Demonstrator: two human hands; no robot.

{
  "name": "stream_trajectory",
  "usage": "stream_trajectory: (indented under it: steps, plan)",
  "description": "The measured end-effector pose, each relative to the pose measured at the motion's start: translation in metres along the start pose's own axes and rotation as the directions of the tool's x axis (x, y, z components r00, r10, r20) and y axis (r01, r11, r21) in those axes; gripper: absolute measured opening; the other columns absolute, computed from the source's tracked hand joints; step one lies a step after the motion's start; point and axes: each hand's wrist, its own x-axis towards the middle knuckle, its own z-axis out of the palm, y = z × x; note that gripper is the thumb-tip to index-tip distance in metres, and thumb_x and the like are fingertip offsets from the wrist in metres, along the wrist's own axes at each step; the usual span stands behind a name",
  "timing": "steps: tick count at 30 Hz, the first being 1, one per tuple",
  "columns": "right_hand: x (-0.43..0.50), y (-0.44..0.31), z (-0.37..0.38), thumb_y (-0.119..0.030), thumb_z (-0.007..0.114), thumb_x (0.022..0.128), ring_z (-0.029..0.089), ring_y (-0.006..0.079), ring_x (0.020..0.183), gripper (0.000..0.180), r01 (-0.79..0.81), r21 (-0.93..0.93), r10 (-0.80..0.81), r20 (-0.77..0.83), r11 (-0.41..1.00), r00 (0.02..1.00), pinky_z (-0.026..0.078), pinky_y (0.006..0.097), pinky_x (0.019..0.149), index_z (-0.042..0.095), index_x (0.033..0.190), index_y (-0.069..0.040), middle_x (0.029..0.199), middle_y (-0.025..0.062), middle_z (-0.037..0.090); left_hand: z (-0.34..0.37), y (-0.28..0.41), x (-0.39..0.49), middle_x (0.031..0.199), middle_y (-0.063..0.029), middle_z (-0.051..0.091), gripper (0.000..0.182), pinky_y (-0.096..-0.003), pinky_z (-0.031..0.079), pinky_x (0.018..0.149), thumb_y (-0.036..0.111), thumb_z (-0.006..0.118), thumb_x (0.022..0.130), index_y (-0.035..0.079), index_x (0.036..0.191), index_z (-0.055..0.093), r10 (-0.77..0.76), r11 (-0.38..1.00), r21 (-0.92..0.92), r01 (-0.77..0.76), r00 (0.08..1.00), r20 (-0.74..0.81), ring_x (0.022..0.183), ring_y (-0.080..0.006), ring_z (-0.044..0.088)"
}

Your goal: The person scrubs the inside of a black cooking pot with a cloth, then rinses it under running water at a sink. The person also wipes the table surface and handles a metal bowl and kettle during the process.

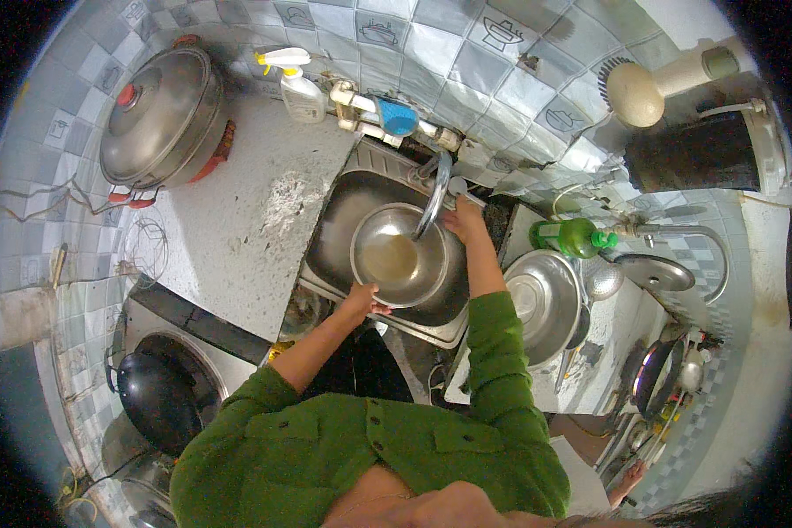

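A round stainless steel bowl (431, 269) with some cloudy, yellowish liquid at its bottom is held over the metal sink (333, 204). My left hand (364, 302) grips the bowl's near rim. The chrome faucet (443, 188) arches over the bowl's far right side, its spout end above the liquid. My right hand (463, 218) is beside the faucet, at the sink's back right edge, close to a small round pale thing (458, 185). Whether its fingers close on anything I cannot tell.
A large lidded steamer pot (162, 119) stands back left, near a spray bottle (302, 96). On the right are a green bottle (567, 238), a wide metal basin (544, 310) and a pot lid (655, 272). A black wok (158, 399) sits lower left.
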Motion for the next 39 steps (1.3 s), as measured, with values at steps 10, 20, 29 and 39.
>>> stream_trajectory:
  steps: [10, 20, 29, 39]
  plan:
    - [-0.077, 0.065, 0.016, -0.018, 0.064, 0.094, 0.065, 0.0282, 0.101, 0.046, 0.366, 0.092, -0.349, -0.16, 0.926, 0.923, 0.053, 0.0386, 0.09, 0.047, 0.133, 0.001, 0.115, 0.0162, 0.063, 0.021, -0.001, 0.027, 0.117, -0.0349, 0.057, 0.047, -0.0617, 0.06, 0.07, 0.012, 0.048, 0.096, -0.004, 0.136, 0.03, -0.165, 0.986, -0.037, 0.164, 0.985, -0.048, 0.088, -0.0527, 0.066]
    - [-0.035, 0.042, -0.029, 0.001, 0.066, 0.071, 0.039, 0.0465, 0.128, 0.066, 0.287, -0.875, -0.876, -0.258, 0.391, 0.407, 0.032, 0.0491, 0.109, 0.047, 0.135, 0.001, 0.132, 0.0304, 0.047, -0.002, -0.017, 0.039, 0.12, -0.0347, 0.054, 0.049, -0.0599, 0.061, 0.065, 0.012, 0.045, 0.097, 0.0, 0.14, 0.024, -0.206, 0.978, 0.005, 0.207, 0.971, 0.123, 0.083, -0.0522, 0.067]
    - [-0.045, 0.088, 0.012, -0.003, 0.06, 0.074, 0.057, 0.0437, 0.086, 0.027, 0.473, -0.853, -0.789, 0.13, 0.221, 0.601, 0.049, 0.0495, 0.079, 0.066, 0.099, 0.003, 0.089, 0.0238, 0.061, -0.03, -0.02, 0.064, 0.146, -0.029, 0.028, 0.075, -0.0626, 0.061, 0.066, 0.013, 0.055, 0.095, 0.014, 0.15, 0.004, -0.189, 0.982, -0.025, 0.189, 0.982, -0.009, 0.1, -0.0581, 0.059]
    - [-0.04, 0.22, 0.115, -0.023, 0.061, 0.087, 0.058, 0.0427, 0.104, 0.038, 0.262, -0.277, -0.171, 0.314, 0.925, 0.934, 0.045, 0.0466, 0.096, 0.065, 0.117, 0.0, 0.11, 0.0249, 0.064, -0.002, 0.003, 0.05, 0.151, -0.022, 0.029, 0.084, -0.0636, 0.06, 0.071, 0.052, 0.054, 0.095, 0.014, 0.153, 0.006, -0.081, 0.997, 0.009, 0.083, 0.989, -0.12, 0.12, -0.0533, 0.048]
